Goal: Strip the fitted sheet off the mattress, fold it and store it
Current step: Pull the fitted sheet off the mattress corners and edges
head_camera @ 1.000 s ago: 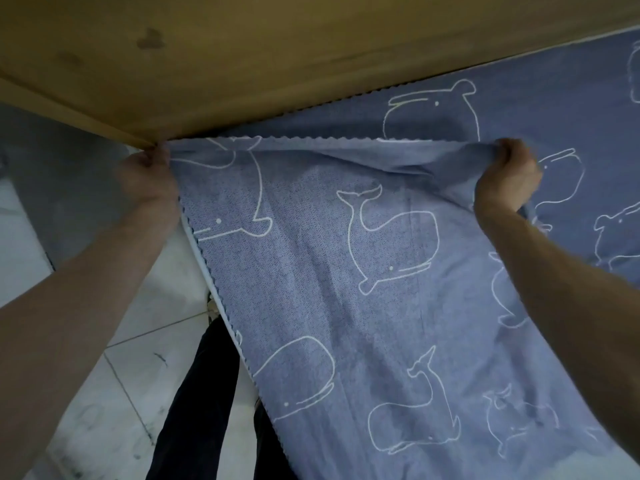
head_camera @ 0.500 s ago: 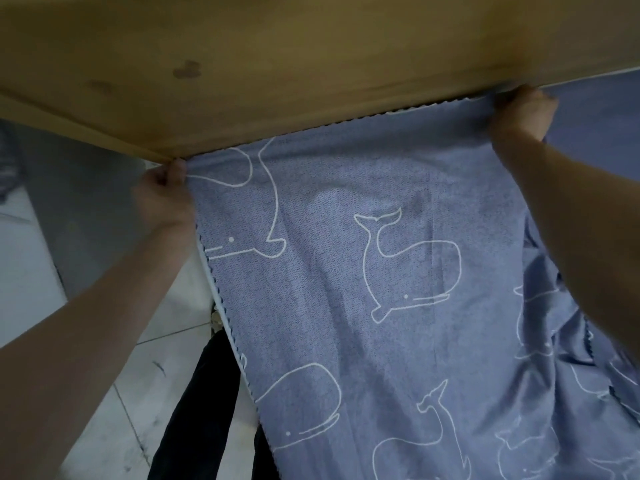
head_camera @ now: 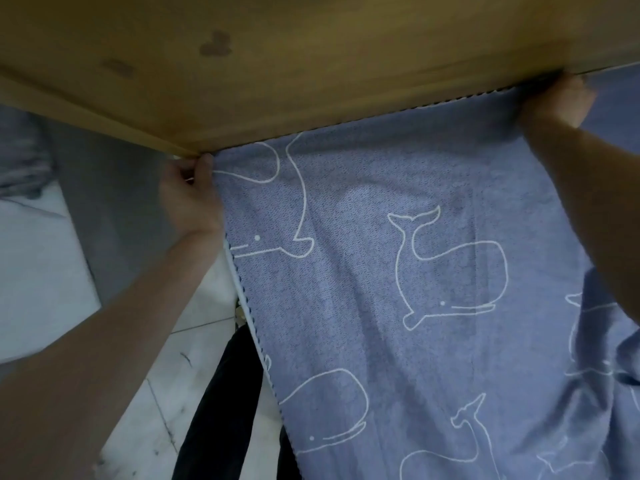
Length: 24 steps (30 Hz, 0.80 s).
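Pale floor tiles (head_camera: 180, 389) show at lower left beneath a wide wooden board (head_camera: 277, 64) that fills the top of the view, probably the headboard or frame of the bed. Against its lower edge the blue whale-print fitted sheet (head_camera: 398, 306) is stretched taut, its scalloped hem running along the wood from one hand to the other. At the near corner the left hand (head_camera: 190, 199) has its fingers (head_camera: 204, 168) curled and clamped on the sheet right where the hem meets the board. At the far end the right hand (head_camera: 561, 102) grips the same hem, fist closed on a bunch of cloth. Holding both corners high and well apart seems meant to pull the edge straight so that the cloth hangs flat for a fold, and the board gives a line to square it against. Below the hands the sheet drapes toward the person, whose dark trousers (head_camera: 221, 410) show beside its left edge; more blue cloth lies under the right forearm, rumpled at lower right. A grey bundle (head_camera: 20, 161) lies at far left; what it is cannot be told. By my reading the stripping is done and folding is under way, with storing not yet begun.
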Available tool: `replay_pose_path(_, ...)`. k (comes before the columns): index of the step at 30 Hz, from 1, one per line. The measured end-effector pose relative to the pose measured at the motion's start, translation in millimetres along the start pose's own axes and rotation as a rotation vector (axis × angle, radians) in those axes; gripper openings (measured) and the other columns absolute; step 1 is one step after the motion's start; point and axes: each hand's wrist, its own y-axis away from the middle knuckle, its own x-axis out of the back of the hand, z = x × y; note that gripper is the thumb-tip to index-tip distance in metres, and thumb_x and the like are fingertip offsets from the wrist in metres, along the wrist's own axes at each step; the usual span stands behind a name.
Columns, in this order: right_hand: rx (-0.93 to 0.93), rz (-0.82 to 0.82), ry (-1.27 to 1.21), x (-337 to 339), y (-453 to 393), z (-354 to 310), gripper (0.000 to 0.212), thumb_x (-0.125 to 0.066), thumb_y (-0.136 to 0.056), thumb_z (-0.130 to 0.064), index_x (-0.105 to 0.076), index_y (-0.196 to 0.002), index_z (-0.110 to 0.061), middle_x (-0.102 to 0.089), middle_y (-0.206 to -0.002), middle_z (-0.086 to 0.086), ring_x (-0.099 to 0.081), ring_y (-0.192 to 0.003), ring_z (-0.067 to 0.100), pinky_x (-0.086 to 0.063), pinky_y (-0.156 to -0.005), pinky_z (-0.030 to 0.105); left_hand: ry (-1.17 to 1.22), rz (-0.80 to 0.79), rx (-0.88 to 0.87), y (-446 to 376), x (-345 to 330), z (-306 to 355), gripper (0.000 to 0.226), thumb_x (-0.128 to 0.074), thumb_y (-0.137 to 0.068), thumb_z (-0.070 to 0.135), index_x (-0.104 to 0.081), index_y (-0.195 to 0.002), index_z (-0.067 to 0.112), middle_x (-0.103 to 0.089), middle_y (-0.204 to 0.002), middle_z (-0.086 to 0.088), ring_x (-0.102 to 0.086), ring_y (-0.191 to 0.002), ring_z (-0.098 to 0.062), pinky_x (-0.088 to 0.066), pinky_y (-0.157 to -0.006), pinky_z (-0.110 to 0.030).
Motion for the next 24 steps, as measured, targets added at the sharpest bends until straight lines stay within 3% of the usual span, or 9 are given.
replay_pose_path(3, -0.057, -0.041, -0.421, -6, 26, 4, 0.024, -0.032, -0.103, -0.014, -0.056, -0.111, -0.013, -0.059, -0.108, 0.006, -0.06, -0.102, 0.018, -0.05, -0.101, 0.037, 0.162, 0.004, 0.058, 5, 3, 11, 0.027, -0.074, -0.089, 0.019, -0.048, -0.081, 0.019, -0.059, -0.082, -0.003, -0.057, -0.072, -0.005, -0.049, -0.073, -0.024)
replay_pose_path(5, 0.125, 0.014, -0.283, -3, 59, 13, 0.018, -0.032, -0.102, -0.015, -0.047, -0.111, -0.015, -0.052, -0.114, 0.009, -0.055, -0.109, 0.021, -0.043, -0.107, 0.029, 0.264, 0.007, 0.113, 6, 6, 17, 0.034, -0.076, -0.086, 0.009, -0.044, -0.081, 0.02, -0.056, -0.08, 0.001, -0.054, -0.063, 0.005, -0.048, -0.067, -0.016)
replay_pose_path(7, 0.295, 0.032, -0.047, 3, 107, 24, 0.033, -0.038, -0.094, -0.024, -0.055, -0.121, -0.014, -0.054, -0.131, 0.012, -0.05, -0.125, 0.023, -0.031, -0.113, 0.025, 0.345, -0.028, 0.218, 11, 8, 22, 0.028, -0.076, -0.087, 0.012, -0.049, -0.09, 0.015, -0.062, -0.089, -0.004, -0.058, -0.069, -0.004, -0.051, -0.068, -0.021)
replay_pose_path(12, 0.514, 0.099, -0.022, 37, 283, 139, 0.032, -0.057, -0.096, -0.012, -0.062, -0.126, -0.001, -0.052, -0.143, 0.021, -0.045, -0.137, 0.042, -0.034, -0.117, 0.044, 0.462, -0.231, 0.45, 64, 30, 11, 0.017, -0.059, -0.1, 0.015, -0.043, -0.102, 0.011, -0.055, -0.099, -0.014, -0.051, -0.071, -0.02, -0.042, -0.062, -0.029)
replay_pose_path(14, 0.199, 0.052, -0.03, 52, 368, 206, 0.034, -0.059, -0.096, -0.008, -0.061, -0.129, 0.0, -0.054, -0.141, 0.02, -0.046, -0.137, 0.038, -0.032, -0.118, 0.041, 0.29, -0.319, 0.55, 92, 53, -7, 0.009, -0.055, -0.1, 0.021, -0.047, -0.101, 0.019, -0.052, -0.101, -0.008, -0.048, -0.077, -0.018, -0.038, -0.066, -0.029)
replay_pose_path(17, -0.798, 0.029, -0.106, 89, 501, 315, 0.035, -0.054, -0.098, -0.01, -0.057, -0.132, -0.002, -0.06, -0.131, 0.017, -0.055, -0.126, 0.035, -0.039, -0.11, 0.04, -0.13, -0.528, 0.563, 161, 85, -41, 0.024, -0.068, -0.092, 0.036, -0.055, -0.1, 0.018, -0.057, -0.094, -0.001, -0.054, -0.077, -0.013, -0.046, -0.07, -0.028)
replay_pose_path(19, -1.355, -0.133, -0.203, 123, 590, 377, 0.018, -0.048, -0.102, -0.013, -0.059, -0.111, -0.003, -0.061, -0.109, 0.014, -0.061, -0.101, 0.032, -0.048, -0.092, 0.04, -0.352, -0.766, 0.588, 211, 102, -64, 0.025, -0.07, -0.09, 0.04, -0.063, -0.095, 0.016, -0.064, -0.097, -0.003, -0.06, -0.083, -0.013, -0.052, -0.078, -0.029)
replay_pose_path(21, -1.672, -0.342, -0.414, 153, 666, 414, 0.02, -0.044, -0.106, -0.018, -0.053, -0.095, -0.004, -0.052, -0.095, 0.015, -0.056, -0.091, 0.032, -0.05, -0.084, 0.041, -0.558, -0.984, 0.613, 261, 114, -90, 0.026, -0.068, -0.092, 0.039, -0.067, -0.102, 0.016, -0.067, -0.104, -0.005, -0.063, -0.093, -0.016, -0.053, -0.085, -0.033)
replay_pose_path(24, -1.756, -0.284, -0.493, 172, 736, 464, 0.03, -0.05, -0.103, -0.018, -0.057, -0.125, 0.001, -0.054, -0.11, 0.021, -0.053, -0.104, 0.033, -0.047, -0.09, 0.042, -0.757, -1.207, 0.584, 335, 122, -126, 0.022, -0.063, -0.096, 0.04, -0.063, -0.098, 0.017, -0.066, -0.102, -0.005, -0.062, -0.095, -0.02, -0.049, -0.086, -0.036)
